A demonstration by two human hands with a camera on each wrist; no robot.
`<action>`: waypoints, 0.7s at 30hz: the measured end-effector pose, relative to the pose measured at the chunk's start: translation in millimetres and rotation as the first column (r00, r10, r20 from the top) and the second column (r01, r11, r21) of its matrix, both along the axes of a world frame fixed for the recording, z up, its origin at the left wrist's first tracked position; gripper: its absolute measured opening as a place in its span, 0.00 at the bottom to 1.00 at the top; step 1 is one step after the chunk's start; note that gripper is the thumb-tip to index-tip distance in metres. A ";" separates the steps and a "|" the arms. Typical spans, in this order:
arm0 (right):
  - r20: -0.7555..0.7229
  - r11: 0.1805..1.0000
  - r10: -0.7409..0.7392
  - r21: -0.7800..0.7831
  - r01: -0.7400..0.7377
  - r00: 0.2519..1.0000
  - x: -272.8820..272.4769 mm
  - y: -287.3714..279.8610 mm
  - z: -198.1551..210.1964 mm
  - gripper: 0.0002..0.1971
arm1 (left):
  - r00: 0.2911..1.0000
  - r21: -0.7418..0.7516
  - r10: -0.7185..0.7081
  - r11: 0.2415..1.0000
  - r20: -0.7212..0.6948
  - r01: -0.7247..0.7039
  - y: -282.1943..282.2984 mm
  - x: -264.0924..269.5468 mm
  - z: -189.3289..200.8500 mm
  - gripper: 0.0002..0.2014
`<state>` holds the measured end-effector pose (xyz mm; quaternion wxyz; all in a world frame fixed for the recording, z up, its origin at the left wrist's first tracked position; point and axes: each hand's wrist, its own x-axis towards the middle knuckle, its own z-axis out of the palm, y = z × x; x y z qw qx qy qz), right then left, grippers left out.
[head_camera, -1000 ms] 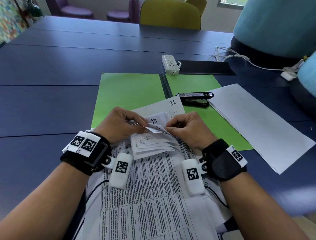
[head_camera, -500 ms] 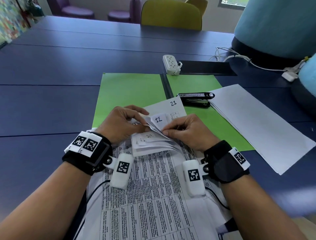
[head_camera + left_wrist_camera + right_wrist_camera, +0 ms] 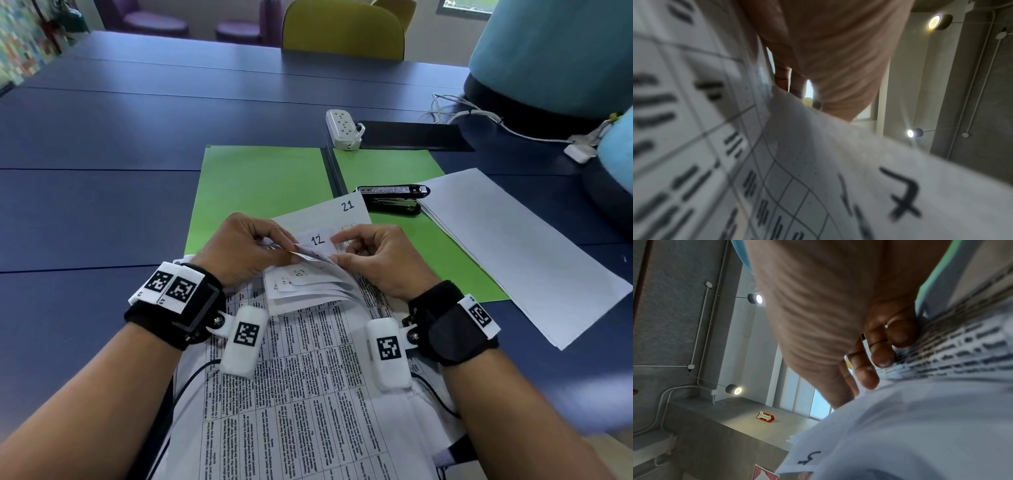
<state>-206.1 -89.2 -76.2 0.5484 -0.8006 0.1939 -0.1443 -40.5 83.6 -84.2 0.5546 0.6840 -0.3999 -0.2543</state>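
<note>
A stack of printed sheets with hand-numbered corners lies before me on a green folder. My left hand pinches several turned-back corners of the stack. My right hand pinches a raised corner marked 12 between thumb and forefinger. Behind it a sheet marked 21 lies flat. In the right wrist view my curled fingers rest against the fanned page edges. The left wrist view shows blurred table print and my palm.
A black stapler lies on the folder just beyond the sheets. A pile of blank white paper lies to the right. A white power strip and cables sit further back on the blue table.
The corner on show went from the one marked 15 to the one marked 12. My right forefinger has lifted a little and now pinches the 12 corner.
</note>
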 end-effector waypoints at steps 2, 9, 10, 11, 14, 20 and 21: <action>-0.004 1.000 0.006 -0.003 -0.006 1.000 -0.6 -0.7 -0.8 0.13 | 1.000 0.008 0.002 1.000 -0.005 -0.002 -0.1 0.8 -0.2 0.13; -0.112 0.991 0.105 -0.069 -0.114 0.988 -1.1 2.5 3.6 0.06 | 1.000 -0.026 0.016 1.000 -0.009 -0.016 0.4 0.2 -0.3 0.06; -0.119 0.989 0.121 -0.073 -0.131 0.985 -1.5 3.8 4.8 0.10 | 1.000 -0.037 0.010 0.999 -0.020 -0.011 0.3 0.2 -0.7 0.07; -0.117 0.987 0.131 -0.080 -0.141 0.984 -1.5 4.7 5.0 0.16 | 1.000 -0.043 0.003 0.999 -0.029 -0.004 0.2 0.5 -1.5 0.08; -0.104 0.987 0.135 -0.078 -0.144 0.985 -1.4 5.5 3.9 0.34 | 0.999 -0.030 -0.007 1.000 -0.047 0.006 -0.1 1.1 -2.8 0.13; -0.020 0.994 -0.027 -0.102 0.025 0.999 -0.7 1.3 3.1 0.05 | 0.999 0.022 0.026 0.999 -0.030 -0.025 0.1 -0.3 -1.0 0.15; -0.021 0.994 -0.049 -0.099 0.047 0.999 -0.7 0.7 2.0 0.07 | 0.999 0.026 0.029 0.999 -0.031 -0.028 0.3 -0.6 -0.6 0.15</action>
